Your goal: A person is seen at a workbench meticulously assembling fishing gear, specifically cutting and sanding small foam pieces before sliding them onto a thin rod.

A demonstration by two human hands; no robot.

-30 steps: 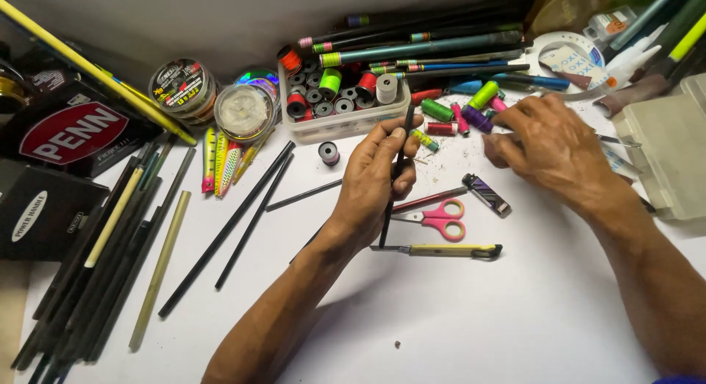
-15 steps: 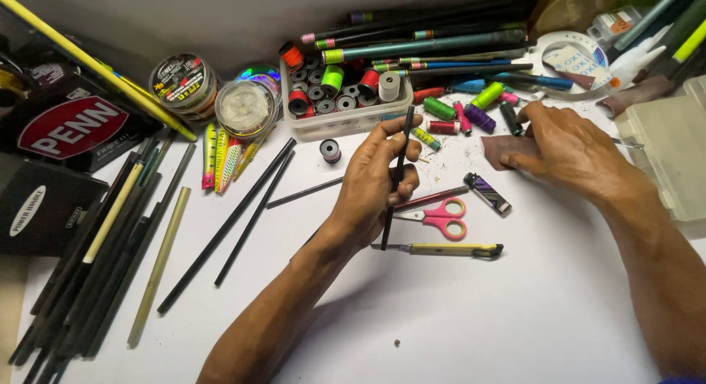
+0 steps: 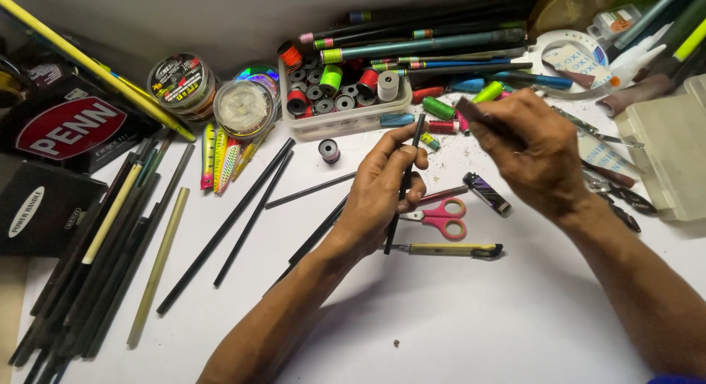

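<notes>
— From the head camera, what's in hand?

— The left hand (image 3: 379,196) is grasping a thin black rod (image 3: 415,138), thumb and curled fingers (image 3: 401,145) pinched round its middle. The right hand (image 3: 533,152) is clenched on a short dark piece (image 3: 478,112) that pokes out past its fingertips toward the rod's upper end.

— Touching?

— No, near but apart; the dark piece sits just to the right of the rod's tip.

— So which step would you call it?

— By my reading, a hold-and-approach: one hand steadies the rod and the other brings the small piece up to it. Any meeting of the two would call for the left fingers keeping the rod from rolling, and for the piece's end lined up with the tip.

— Which way does the rod point?

— Its long axis runs nearly straight away from the person, leaning slightly right at the far end. The upper tip stands clear above the left fingers, aimed at the clear tray of spools (image 3: 346,119); the lower end comes out below the palm, down by the yellow-handled tool (image 3: 448,249).

— And round the fingers?

— Pink-handled scissors (image 3: 441,216) just right of the left knuckles, a dark lighter (image 3: 487,194) beneath the right hand — all on the white table (image 3: 478,318).
</notes>
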